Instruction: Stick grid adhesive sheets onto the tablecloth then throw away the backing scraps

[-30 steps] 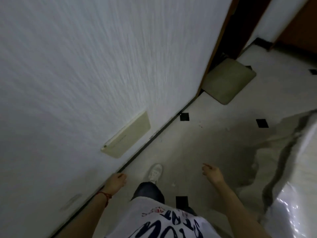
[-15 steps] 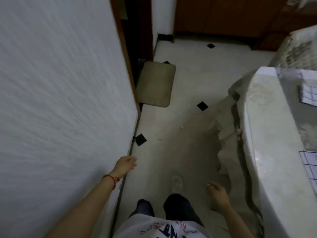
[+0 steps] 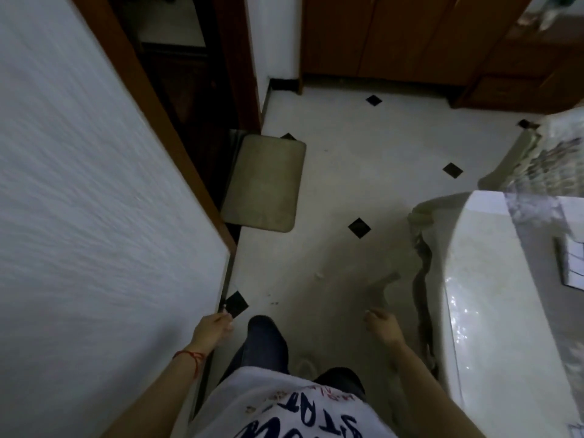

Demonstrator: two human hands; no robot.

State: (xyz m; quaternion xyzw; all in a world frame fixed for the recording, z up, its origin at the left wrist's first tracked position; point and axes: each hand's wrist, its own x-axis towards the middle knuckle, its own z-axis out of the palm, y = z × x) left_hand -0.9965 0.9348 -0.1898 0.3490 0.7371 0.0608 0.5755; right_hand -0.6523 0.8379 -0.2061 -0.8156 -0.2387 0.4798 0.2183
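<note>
Both hands loosely curled, empty: left hand (image 3: 212, 327), right hand (image 3: 384, 324). Risk: snagging tablecloth (image 3: 493, 279) hanging just right of right hand.

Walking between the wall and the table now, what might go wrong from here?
1. The tablecloth hangs in loose folds to the floor beside the right hand; a foot might snag it.
2. The mat lies ahead by the doorway and might slip or trip a foot.
3. The left hand swings close to the wall and might scrape it.
</note>
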